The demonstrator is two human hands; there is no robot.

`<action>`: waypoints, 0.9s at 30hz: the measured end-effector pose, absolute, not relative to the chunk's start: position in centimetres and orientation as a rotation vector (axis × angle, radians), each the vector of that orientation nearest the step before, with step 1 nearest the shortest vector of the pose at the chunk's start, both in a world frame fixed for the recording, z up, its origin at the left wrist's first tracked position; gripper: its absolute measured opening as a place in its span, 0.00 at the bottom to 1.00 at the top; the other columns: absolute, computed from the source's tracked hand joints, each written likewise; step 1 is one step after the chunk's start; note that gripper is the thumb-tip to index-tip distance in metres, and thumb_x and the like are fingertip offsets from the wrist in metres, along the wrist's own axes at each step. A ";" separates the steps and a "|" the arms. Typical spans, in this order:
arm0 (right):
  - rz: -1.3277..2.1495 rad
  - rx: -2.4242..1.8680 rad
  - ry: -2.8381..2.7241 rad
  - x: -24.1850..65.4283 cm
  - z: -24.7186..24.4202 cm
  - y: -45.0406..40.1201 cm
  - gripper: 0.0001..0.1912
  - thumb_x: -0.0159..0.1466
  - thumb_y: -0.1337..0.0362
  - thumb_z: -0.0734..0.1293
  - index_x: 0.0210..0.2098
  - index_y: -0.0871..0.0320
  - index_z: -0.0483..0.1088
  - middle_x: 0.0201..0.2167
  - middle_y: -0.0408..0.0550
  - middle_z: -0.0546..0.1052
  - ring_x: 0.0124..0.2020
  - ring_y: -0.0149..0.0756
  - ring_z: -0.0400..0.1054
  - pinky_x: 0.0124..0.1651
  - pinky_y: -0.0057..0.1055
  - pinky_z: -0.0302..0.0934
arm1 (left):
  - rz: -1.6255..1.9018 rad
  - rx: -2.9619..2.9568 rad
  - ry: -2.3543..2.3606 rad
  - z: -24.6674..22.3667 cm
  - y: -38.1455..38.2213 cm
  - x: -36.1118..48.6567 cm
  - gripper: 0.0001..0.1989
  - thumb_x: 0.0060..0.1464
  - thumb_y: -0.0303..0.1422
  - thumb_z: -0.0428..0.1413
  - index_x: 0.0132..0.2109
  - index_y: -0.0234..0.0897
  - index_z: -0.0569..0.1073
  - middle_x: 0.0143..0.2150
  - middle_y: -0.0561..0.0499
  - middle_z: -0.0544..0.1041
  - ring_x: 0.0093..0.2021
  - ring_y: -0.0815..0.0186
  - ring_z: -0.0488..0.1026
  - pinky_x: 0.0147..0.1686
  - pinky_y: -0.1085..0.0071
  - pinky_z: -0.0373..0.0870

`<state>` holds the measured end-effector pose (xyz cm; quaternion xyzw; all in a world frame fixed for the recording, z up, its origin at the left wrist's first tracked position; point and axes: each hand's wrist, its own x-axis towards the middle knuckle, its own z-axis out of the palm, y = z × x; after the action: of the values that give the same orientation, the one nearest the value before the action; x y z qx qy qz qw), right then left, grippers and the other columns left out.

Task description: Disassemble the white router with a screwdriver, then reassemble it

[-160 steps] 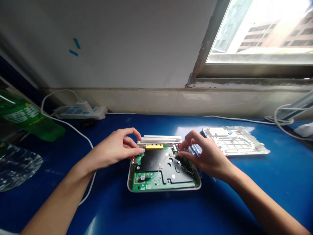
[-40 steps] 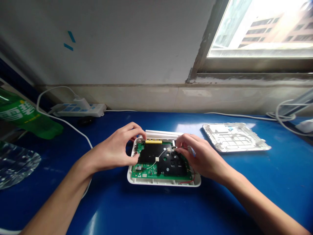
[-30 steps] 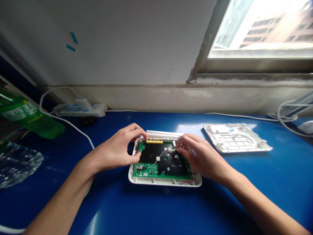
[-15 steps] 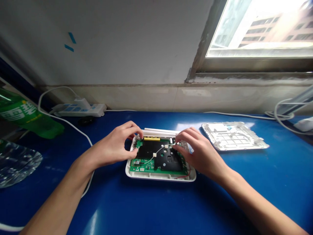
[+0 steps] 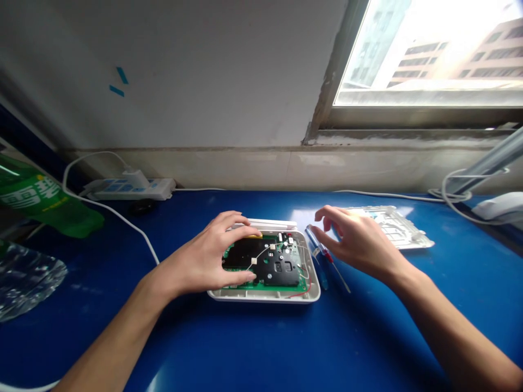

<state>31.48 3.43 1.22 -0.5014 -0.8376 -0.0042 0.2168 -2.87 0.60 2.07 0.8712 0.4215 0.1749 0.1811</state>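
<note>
At the centre of my view, a white open case [image 5: 265, 298] lies flat on the blue table [image 5: 261, 348], its green circuit board [image 5: 281, 288] and black plate [image 5: 245, 253] facing up, so I see the inner parts plainly. My left hand [image 5: 200, 258] comes in from nine o'clock, open and widely spread over the board, thumb low and fingertips by the yellow strip [image 5: 256, 236]; that span looks suited to steadying the case, though I cannot tell how hard it presses. At three o'clock, my right hand [image 5: 363, 239] is open, fingers loosely curved around air, its thumb near a red-collared screwdriver [image 5: 328, 256]. Whether they touch, I cannot tell. Both tools lie just beside the case, within easy reach. Toward two o'clock, a white cover [image 5: 408, 234] rests apart, ribbed side up, partly behind that hand.
</note>
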 end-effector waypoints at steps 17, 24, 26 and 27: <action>0.340 -1.469 -2.326 33.4 1.7 3.9 0.09 0.71 0.52 0.67 0.44 0.50 0.70 0.25 0.39 0.79 0.23 0.35 0.67 0.29 0.32 0.55 | 0.419 2.456 1.202 1.3 0.7 -2.7 0.45 0.47 0.50 0.76 0.70 0.52 0.72 0.72 0.47 0.72 0.77 0.43 0.59 0.74 0.43 0.63; 0.245 -1.475 -2.393 32.6 1.0 3.8 0.12 0.68 0.54 0.72 0.47 0.49 0.70 0.27 0.38 0.80 0.26 0.37 0.68 0.32 0.34 0.55 | 0.484 2.411 1.152 2.2 0.4 -2.2 0.43 0.47 0.40 0.77 0.68 0.49 0.72 0.69 0.48 0.75 0.73 0.48 0.65 0.70 0.51 0.70; 0.201 -1.492 -2.398 32.5 0.9 3.8 0.13 0.67 0.53 0.73 0.46 0.49 0.70 0.28 0.39 0.81 0.25 0.37 0.68 0.31 0.35 0.54 | 0.510 2.397 1.144 2.2 0.4 -2.1 0.43 0.45 0.38 0.78 0.67 0.48 0.73 0.68 0.48 0.76 0.71 0.49 0.68 0.68 0.53 0.72; 0.180 -1.492 -2.406 32.4 0.9 3.8 0.12 0.67 0.53 0.73 0.46 0.48 0.70 0.29 0.40 0.82 0.25 0.37 0.69 0.32 0.35 0.53 | 0.522 2.393 1.143 2.2 0.5 -2.1 0.43 0.44 0.38 0.79 0.66 0.48 0.73 0.67 0.47 0.76 0.70 0.49 0.69 0.68 0.53 0.72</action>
<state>32.42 3.80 0.87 -0.5197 -0.8384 0.0628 0.1518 -2.06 0.49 2.23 0.8641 0.4127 0.1886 0.2177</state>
